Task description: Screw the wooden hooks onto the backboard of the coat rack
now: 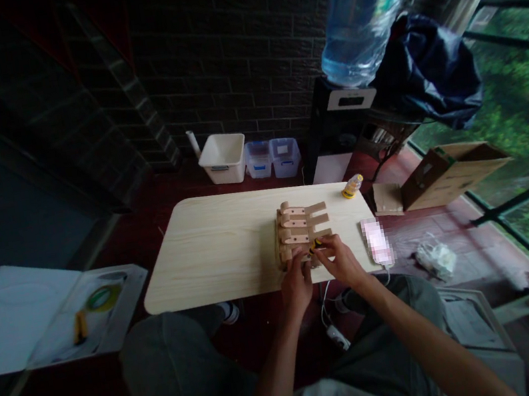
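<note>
A wooden assembly (294, 223) with several parallel slats and dark screw-like dots lies on the pale wooden table (212, 247), right of its middle. At its near end, my left hand (297, 280) has its fingers bent against the wood; what they grip is hidden. My right hand (340, 263) pinches a small yellow-and-black tool (317, 243), its kind too small to make out, over the nearest slats. The fingertips of both hands almost meet there.
A clear container with a yellow base (352, 186) stands at the far right corner. A phone-like pink thing (377, 241) with a cable lies at the right edge. An open white case (123, 276) is at left. Beyond the table are plastic bins (223, 157) and a water dispenser (329, 146).
</note>
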`<state>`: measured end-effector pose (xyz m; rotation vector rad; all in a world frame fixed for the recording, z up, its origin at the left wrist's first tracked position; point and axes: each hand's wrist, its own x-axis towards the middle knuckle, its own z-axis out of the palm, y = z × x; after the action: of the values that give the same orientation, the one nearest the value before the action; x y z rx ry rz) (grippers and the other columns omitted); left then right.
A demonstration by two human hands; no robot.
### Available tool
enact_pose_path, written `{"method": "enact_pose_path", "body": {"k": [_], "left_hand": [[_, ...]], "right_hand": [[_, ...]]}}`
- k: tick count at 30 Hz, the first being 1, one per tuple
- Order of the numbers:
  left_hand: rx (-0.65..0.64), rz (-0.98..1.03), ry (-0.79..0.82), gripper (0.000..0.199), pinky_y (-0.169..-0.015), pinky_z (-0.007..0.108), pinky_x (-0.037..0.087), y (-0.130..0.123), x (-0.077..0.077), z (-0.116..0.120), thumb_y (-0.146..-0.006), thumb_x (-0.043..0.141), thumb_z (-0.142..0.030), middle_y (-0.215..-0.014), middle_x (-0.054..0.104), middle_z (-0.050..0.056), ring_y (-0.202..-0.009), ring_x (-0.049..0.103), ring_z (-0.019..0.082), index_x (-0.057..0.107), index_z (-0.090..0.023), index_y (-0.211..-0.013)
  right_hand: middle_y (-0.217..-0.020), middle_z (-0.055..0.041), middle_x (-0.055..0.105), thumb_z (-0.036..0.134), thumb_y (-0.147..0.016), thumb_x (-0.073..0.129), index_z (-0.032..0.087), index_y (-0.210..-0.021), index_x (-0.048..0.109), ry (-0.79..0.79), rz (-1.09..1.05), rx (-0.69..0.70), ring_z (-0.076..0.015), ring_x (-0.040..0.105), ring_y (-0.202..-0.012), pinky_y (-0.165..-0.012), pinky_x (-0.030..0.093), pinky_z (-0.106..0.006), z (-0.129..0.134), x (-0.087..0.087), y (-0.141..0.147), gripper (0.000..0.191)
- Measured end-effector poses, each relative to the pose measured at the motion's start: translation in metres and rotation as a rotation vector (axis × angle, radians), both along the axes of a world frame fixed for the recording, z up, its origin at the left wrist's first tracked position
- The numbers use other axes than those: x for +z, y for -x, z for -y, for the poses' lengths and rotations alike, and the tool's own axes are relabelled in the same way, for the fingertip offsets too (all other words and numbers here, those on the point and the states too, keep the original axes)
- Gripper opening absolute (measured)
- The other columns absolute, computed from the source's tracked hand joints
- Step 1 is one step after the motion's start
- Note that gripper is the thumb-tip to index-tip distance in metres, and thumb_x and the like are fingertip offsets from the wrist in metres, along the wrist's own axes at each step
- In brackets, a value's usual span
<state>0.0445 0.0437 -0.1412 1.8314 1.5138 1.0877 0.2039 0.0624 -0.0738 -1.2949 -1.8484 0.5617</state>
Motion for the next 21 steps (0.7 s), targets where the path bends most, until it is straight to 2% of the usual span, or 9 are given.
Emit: {"method": "enact_pose_path", "body": {"k": [4, 6, 8, 11, 15, 21], "left_hand": [[-0.011, 0.01, 0.018, 0.035, -0.105, 0.039, 0.052, 0.001, 0.001, -0.002, -0.101, 0.044, -0.033, -0.146, 0.053, 0.007, -0.133, 0.054, 0.022, 0.051, -0.028, -0.135], [-0.016, 0.012, 0.018, 0.035, -0.104, 0.039, 0.052, 0.001, 0.002, -0.003, -0.101, 0.044, -0.033, -0.145, 0.053, 0.007, -0.132, 0.054, 0.022, 0.051, -0.028, -0.134], [-0.012, 0.009, 0.016, 0.034, -0.104, 0.039, 0.052, 0.001, 0.002, -0.003, -0.101, 0.044, -0.032, -0.144, 0.054, 0.007, -0.131, 0.054, 0.021, 0.052, -0.027, -0.133], [-0.004, 0.008, 0.023, 0.033, -0.103, 0.038, 0.052, 0.0, 0.003, -0.002, -0.1, 0.044, -0.031, -0.144, 0.054, 0.006, -0.129, 0.055, 0.021, 0.052, -0.028, -0.132], [-0.003, 0.031, 0.032, 0.03, -0.101, 0.035, 0.053, -0.001, 0.006, -0.001, -0.1, 0.044, -0.029, -0.144, 0.054, 0.005, -0.128, 0.056, 0.019, 0.053, -0.029, -0.129], [0.004, 0.028, 0.057, 0.031, -0.105, 0.037, 0.051, -0.001, 0.007, -0.001, -0.1, 0.045, -0.029, -0.146, 0.052, 0.004, -0.129, 0.055, 0.019, 0.053, -0.029, -0.13]], "right_hand": [[-0.12, -0.0099, 0.065, 0.029, -0.101, 0.05, 0.023, -0.133, 0.045, 0.059, 0.133, 0.129, -0.02, 0.069, -0.106, -0.087, 0.058, -0.034, -0.002, 0.032, -0.002, 0.033], [-0.123, -0.0085, 0.063, 0.025, -0.101, 0.05, 0.025, -0.129, 0.05, 0.066, 0.3, 0.228, -0.0198, 0.066, -0.11, -0.092, 0.055, -0.033, -0.007, 0.048, -0.005, 0.028], [-0.119, -0.0084, 0.064, 0.022, -0.101, 0.05, 0.024, -0.125, 0.053, 0.068, 0.425, 0.268, -0.0196, 0.066, -0.107, -0.091, 0.054, -0.032, -0.014, 0.059, -0.006, 0.024], [-0.111, -0.0082, 0.065, 0.021, -0.102, 0.05, 0.021, -0.12, 0.054, 0.09, 0.551, 0.328, -0.0194, 0.066, -0.1, -0.087, 0.052, -0.031, -0.023, 0.066, -0.007, 0.019], [-0.106, -0.0079, 0.067, 0.021, -0.102, 0.049, 0.02, -0.114, 0.056, 0.097, 0.613, 0.384, -0.0199, 0.065, -0.098, -0.084, 0.05, -0.03, -0.032, 0.07, -0.004, 0.014], [-0.104, -0.0076, 0.067, 0.024, -0.102, 0.052, 0.019, -0.111, 0.056, 0.115, 0.631, 0.367, -0.0194, 0.065, -0.097, -0.082, 0.047, -0.028, -0.032, 0.074, -0.002, 0.011]]}}
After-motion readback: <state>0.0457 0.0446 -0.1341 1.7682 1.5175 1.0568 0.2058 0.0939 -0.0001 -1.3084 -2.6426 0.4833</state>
